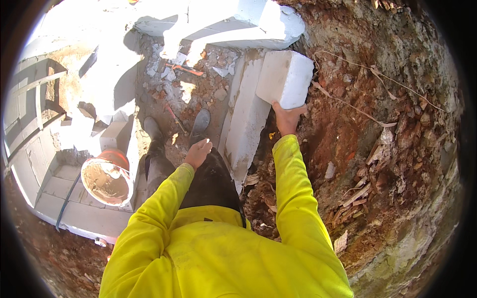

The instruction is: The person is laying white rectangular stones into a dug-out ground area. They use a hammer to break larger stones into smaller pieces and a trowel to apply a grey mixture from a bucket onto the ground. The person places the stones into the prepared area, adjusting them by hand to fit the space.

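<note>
A pale, white-faced building block rests on the low pale block wall to the right of my legs. My right hand grips its near end, with the thumb and fingers apart across the face. In front of my thigh, touching nothing else that I can see, my left hand is closed with its fingers curled. A pale spot shows at its fingertips; whether that is a held object or bright light on the fingers is unclear.
Left stands an orange bucket of mortar-like mix. A tool with an orange handle lies on rubble ahead; a thin red tool lies between my boots. Rough earth bank rises right, with loose string. More blocks stand ahead.
</note>
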`<state>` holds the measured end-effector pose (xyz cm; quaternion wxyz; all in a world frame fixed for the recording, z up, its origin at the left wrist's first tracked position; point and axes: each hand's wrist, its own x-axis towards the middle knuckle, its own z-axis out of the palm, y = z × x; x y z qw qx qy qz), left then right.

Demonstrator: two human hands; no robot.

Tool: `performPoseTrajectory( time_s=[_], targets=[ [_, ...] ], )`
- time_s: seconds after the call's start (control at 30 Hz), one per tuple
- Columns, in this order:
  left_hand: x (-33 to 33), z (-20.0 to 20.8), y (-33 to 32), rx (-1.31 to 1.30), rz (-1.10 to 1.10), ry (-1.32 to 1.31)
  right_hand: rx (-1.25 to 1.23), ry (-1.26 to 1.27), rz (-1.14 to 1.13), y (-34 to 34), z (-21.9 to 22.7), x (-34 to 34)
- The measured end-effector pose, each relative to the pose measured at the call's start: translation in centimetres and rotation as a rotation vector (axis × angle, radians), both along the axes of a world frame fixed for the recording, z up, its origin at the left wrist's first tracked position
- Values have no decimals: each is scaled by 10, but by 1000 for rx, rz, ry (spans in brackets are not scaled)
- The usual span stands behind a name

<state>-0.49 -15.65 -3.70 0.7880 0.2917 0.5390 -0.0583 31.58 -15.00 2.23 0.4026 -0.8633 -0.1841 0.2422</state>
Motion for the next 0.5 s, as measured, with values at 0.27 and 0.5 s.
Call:
performPoseTrajectory(
  time_s=[0.27,0.5],
  targets=[
    [-116,140,42,157,110,-33,-436,-200,16,-27,30,-20],
    [-211,195,52,388,339,-71,-477,-115,375,-108,33,-96]
  ],
)
